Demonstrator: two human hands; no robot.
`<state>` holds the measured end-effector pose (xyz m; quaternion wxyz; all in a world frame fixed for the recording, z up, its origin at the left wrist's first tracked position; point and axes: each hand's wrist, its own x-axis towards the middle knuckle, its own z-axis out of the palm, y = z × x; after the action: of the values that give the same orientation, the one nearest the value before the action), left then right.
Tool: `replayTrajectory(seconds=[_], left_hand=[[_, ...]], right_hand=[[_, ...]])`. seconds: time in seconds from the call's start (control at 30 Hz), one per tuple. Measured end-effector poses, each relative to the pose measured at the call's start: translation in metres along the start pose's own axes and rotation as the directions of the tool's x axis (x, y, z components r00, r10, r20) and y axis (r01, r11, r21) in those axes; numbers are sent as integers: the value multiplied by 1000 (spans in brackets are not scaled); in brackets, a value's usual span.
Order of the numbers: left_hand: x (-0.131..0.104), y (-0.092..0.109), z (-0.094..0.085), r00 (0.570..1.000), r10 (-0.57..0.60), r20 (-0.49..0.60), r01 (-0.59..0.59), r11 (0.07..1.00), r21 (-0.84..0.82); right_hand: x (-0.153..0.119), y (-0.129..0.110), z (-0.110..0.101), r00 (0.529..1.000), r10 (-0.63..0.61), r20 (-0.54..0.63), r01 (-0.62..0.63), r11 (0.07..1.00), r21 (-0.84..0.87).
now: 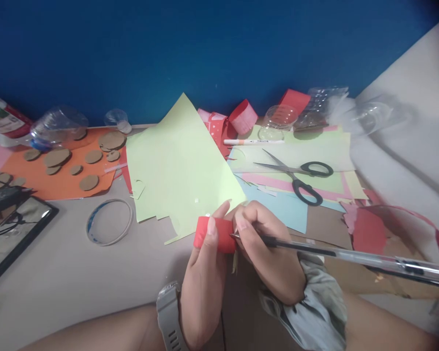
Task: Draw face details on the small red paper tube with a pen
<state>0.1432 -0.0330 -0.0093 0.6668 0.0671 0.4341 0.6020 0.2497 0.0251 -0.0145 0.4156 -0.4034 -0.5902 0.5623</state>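
A small red piece of paper (225, 236) is held by my left hand (208, 263), its thumb pressed on the front and its fingers behind. My right hand (267, 248) grips a clear pen (336, 252) with a dark grip. The pen's metal tip points left and meets the right part of the red piece. Just beyond my hands lies a large light green sheet (179, 165) with a cut, stepped lower edge. What the fingertips behind the red piece touch is hidden.
Open scissors (296, 173) and a marker (254, 142) lie on paper sheets at the right. A tape ring (109, 222), cardboard discs (89, 183) on orange paper (73, 168), and a dark-edged device (18, 234) are at the left. Clear plastic cups (60, 124) stand along the blue wall.
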Motion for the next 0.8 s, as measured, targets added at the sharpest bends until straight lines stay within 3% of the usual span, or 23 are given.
replayTrajectory(seconds=[0.17,0.8], left_hand=[[-1,1,2,1000,-17,-14,17,999,-43],[-1,3,4,1000,-27,2,27,999,-34]], right_hand=[[-2,2,0,1000,5,15,-6,999,54],[-2,0,-1,998,-48,27,50,996,-68]])
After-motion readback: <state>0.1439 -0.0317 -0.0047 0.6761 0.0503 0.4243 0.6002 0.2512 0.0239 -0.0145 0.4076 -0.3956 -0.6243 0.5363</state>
